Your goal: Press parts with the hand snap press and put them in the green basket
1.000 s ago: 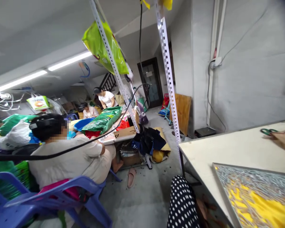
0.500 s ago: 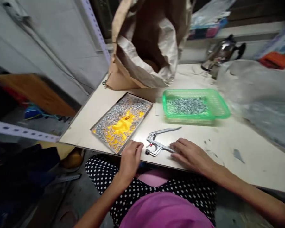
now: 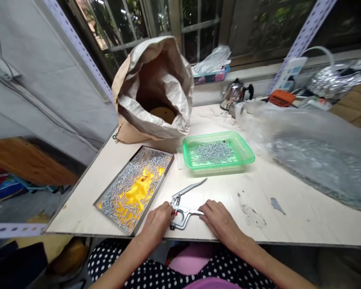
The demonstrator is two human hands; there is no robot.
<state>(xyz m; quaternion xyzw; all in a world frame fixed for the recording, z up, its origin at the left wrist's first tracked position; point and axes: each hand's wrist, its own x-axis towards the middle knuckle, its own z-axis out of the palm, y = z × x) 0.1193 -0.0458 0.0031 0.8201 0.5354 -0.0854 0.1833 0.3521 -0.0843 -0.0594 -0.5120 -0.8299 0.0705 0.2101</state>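
A silver pair of snap-fastener pliers (image 3: 184,216) lies on the table near the front edge, handles spread apart, with a spring and a small red part by its jaws. My left hand (image 3: 158,220) is closed at the jaw end, its fingertips against the red part; whatever is between them is hidden. At the other end, my right hand (image 3: 219,216) has its curled fingers on the tip of the lower handle. Left of the pliers is a shallow metal tray (image 3: 100,197) with many small silver pins and yellow material. Behind them a green plastic basket (image 3: 246,158) holds more silver pins.
A large open paper sack (image 3: 124,106) stands at the back left. A clear plastic bag (image 3: 319,160) of small metallic pieces covers the right side. Further back are a metal kettle (image 3: 233,95) and an orange object (image 3: 281,98). A grey scrap (image 3: 276,205) lies at right.
The view has tilted up, bringing in the windows. My left hand has come against the pliers' jaws, and my right fingers stay at the handle's end.
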